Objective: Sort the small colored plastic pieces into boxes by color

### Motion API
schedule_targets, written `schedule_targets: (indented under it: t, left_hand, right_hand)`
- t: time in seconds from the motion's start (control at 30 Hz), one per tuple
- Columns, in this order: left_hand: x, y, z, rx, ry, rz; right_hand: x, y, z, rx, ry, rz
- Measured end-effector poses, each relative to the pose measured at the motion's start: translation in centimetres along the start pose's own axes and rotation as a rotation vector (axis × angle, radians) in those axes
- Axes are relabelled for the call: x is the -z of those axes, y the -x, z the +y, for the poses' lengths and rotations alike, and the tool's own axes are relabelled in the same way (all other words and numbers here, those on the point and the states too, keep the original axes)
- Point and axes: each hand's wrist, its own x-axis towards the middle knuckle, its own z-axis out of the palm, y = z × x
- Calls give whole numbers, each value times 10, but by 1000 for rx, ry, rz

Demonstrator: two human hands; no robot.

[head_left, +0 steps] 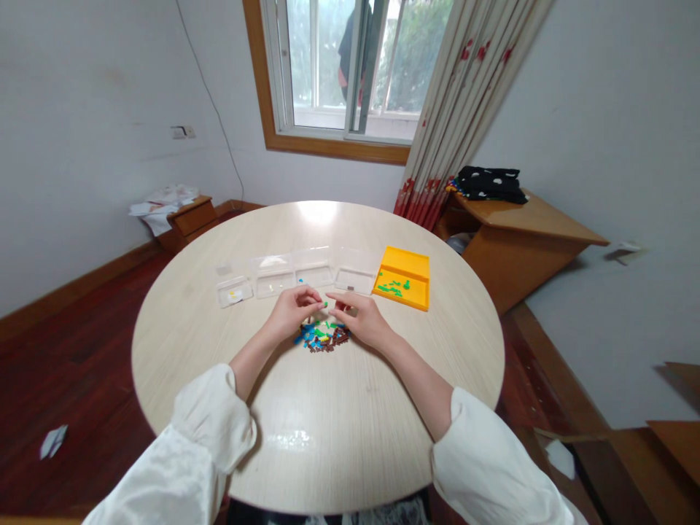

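Note:
A small heap of tiny coloured pieces, blue, green, yellow and brown, lies on the round pale wooden table. My left hand hovers over the heap's left side with its fingers pinched together on something too small to make out. My right hand rests at the heap's right side, its forefinger stretched toward the left hand and the other fingers curled. Behind the hands stands a row of clear plastic boxes, one holding a small yellow piece. A yellow tray to the right holds several green pieces.
A wooden desk with dark folded cloth stands at the right, near a curtain. A low wooden cabinet with papers sits at the left wall. A window is behind the table. Scraps of paper lie on the dark wooden floor.

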Motion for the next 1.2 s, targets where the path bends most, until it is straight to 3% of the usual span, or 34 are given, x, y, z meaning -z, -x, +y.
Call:
schedule_targets:
  t: [0.13, 0.3, 0.37, 0.47, 0.57, 0.63, 0.8, 0.93, 1.2]
  left_hand:
    - [-4, 3, 2, 7, 16, -52]
    - [-5, 4, 4, 1, -12, -87]
    - [-2, 2, 3, -9, -13, -40]
    - [9, -5, 0, -40, -77, 124]
    - [24, -11, -5, -70, -204, 264]
    - [32, -12, -7, -94, -319, 285]
    - [38, -8, -7, -107, -631, 150]
    - [38, -7, -10, -153, -700, 55]
    - [38, -8, -13, -205, -713, -102]
  right_hand:
    - [0, 0, -3, 2, -7, -42]
    - [0, 0, -6, -25, 14, -6]
    - [1, -1, -5, -24, 36, 17]
    - [7, -2, -3, -16, 96, 94]
    - [20, -5, 4, -28, 155, 229]
    - [30, -8, 11, -61, 185, 334]
    - [57, -10, 31, -98, 282, 537]
    - [74, -7, 43, -138, 366, 654]
    - [89, -2, 58, -244, 482, 706]
